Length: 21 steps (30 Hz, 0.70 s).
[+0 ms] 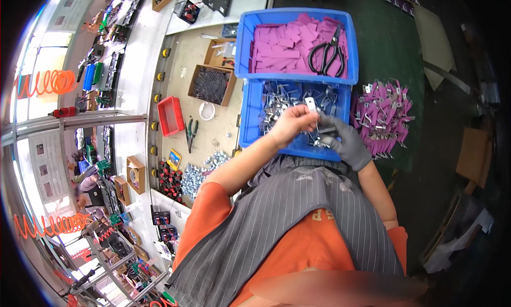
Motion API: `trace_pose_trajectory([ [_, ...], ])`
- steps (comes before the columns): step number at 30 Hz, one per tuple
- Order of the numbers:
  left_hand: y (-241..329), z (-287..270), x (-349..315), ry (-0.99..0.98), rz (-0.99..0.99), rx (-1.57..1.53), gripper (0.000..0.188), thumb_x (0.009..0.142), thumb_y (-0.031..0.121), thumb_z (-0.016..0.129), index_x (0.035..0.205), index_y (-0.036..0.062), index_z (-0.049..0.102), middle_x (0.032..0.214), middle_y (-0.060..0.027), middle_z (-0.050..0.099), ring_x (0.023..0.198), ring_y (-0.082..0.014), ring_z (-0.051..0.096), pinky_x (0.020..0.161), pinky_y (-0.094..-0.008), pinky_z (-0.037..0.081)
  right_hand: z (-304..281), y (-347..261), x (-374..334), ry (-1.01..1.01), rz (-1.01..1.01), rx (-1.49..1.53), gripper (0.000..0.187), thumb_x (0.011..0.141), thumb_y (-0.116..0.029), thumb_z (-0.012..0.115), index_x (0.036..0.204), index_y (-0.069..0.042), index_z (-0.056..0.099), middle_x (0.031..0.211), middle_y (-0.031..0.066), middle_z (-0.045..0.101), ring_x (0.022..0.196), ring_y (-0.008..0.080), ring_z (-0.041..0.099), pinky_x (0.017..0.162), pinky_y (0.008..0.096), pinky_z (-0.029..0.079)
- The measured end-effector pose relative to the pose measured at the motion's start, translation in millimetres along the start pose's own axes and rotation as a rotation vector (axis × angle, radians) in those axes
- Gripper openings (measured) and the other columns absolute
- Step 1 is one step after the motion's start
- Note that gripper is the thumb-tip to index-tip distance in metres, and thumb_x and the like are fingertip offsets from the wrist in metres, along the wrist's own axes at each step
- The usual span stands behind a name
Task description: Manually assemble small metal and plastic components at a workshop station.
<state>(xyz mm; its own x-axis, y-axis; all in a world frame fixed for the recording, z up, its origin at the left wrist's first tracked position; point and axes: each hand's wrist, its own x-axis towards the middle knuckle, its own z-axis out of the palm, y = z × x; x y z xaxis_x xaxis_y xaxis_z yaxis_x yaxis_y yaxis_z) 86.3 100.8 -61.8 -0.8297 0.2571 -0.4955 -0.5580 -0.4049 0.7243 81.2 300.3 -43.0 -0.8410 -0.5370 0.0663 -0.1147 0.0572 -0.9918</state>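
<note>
My left hand (294, 125), bare, is closed in a pinch on a small flat silver metal bracket (311, 103) with a hole near its end. Just right of it, my right hand (350, 146) wears a grey glove, its fingers curled toward the left hand; what lies between them is too small to make out. Both hands are over a blue bin (252, 115) of loose silver metal parts (277, 100). Against its far side stands another blue bin (242, 46), filled with flat pink pieces (287, 38). Black-handled scissors (331, 54) lie on those pieces.
At right, metal parts with pink pieces form a pile (384, 118) on the dark green surface. To the left are a box of dark coiled parts (211, 85), a red tray (170, 116), green-handled pliers (191, 134), silver hardware (194, 180) and red-black parts (169, 183).
</note>
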Motion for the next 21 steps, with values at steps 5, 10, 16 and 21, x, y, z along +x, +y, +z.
trace_pose_trajectory([
  [5,42,8,-4,-0.011,0.094,0.552,0.021,0.086,0.023,0.062,0.091,0.0037,0.065,0.071,-0.0026,0.063,0.062,-0.0078,0.059,0.057,-0.0226,0.048,-9,-2,-2,-0.091,0.146,-0.041,0.024,0.088,-0.016,0.055,0.105,-0.001,0.059,0.088,0.0095,0.063,0.076,0.0171,0.062,0.068,0.0275,0.048],
  [10,127,-26,28,0.319,0.667,1.419,0.012,0.080,0.018,0.061,0.086,0.0095,0.067,0.078,-0.0122,0.065,0.069,-0.0260,0.064,0.064,-0.0351,0.051,-12,9,-5,-0.089,-0.008,-0.271,0.024,0.086,-0.018,0.052,0.102,-0.003,0.061,0.092,0.0145,0.063,0.083,0.0271,0.062,0.072,0.0333,0.048],
  [16,172,-93,113,0.558,0.616,2.457,0.020,0.082,0.018,0.050,0.087,0.0163,0.069,0.086,-0.0040,0.063,0.096,-0.0231,0.054,0.078,-0.0383,0.041,-1,20,-2,-0.044,0.057,-0.229,0.022,0.081,-0.010,0.053,0.099,-0.003,0.062,0.091,0.0138,0.063,0.084,0.0272,0.062,0.076,0.0329,0.048],
  [21,173,-104,137,0.585,0.686,2.464,0.021,0.080,0.020,0.050,0.074,0.0157,0.069,0.085,-0.0019,0.063,0.102,-0.0222,0.051,0.083,-0.0408,0.033,-2,34,-3,-0.001,0.121,-0.062,0.021,0.082,-0.012,0.053,0.098,-0.002,0.063,0.088,0.0118,0.063,0.081,0.0225,0.062,0.073,0.0318,0.048],
])
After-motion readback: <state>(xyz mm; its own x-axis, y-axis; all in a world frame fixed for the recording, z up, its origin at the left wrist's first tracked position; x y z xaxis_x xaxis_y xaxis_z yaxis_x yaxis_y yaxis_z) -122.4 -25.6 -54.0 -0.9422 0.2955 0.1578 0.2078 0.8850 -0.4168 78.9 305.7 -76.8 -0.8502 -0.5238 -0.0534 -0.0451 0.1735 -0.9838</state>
